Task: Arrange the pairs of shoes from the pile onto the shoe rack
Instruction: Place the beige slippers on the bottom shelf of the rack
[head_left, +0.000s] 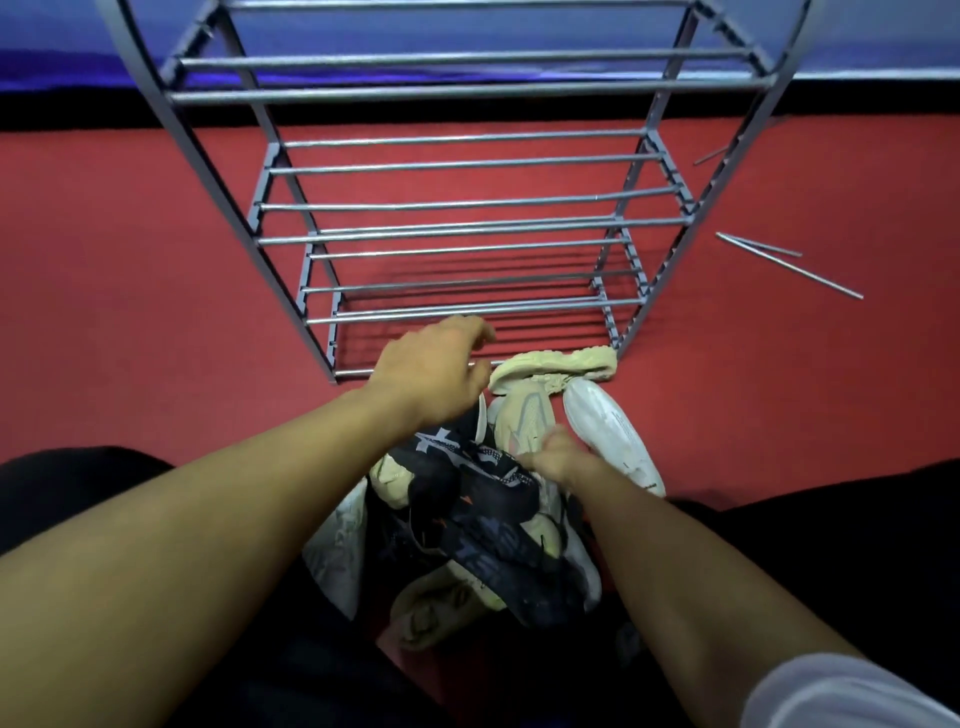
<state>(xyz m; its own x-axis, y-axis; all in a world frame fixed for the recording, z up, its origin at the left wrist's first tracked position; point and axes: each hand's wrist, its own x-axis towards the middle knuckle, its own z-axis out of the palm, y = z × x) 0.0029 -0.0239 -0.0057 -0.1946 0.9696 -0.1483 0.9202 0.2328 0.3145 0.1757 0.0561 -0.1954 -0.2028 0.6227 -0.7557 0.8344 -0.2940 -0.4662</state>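
A pile of shoes lies on the red floor between my knees. It includes a black sneaker with white markings (467, 467), a beige sneaker (524, 415), a second beige one (556, 364) on its side, and a white shoe (613, 436). The grey metal shoe rack (467, 205) stands just beyond the pile, and all its tiers in view are bare. My left hand (436, 374) hovers over the far end of the pile by the rack's lowest front bar, fingers loosely curled and holding nothing. My right hand (558, 457) is blurred and pressed down between the beige and black sneakers, so its grip is hidden.
Two loose metal rods (789, 265) lie on the floor to the right of the rack, and another short one (709, 156) lies farther back. A black skirting and a blue wall run behind the rack. Pale upturned soles (337, 545) edge the pile on the left.
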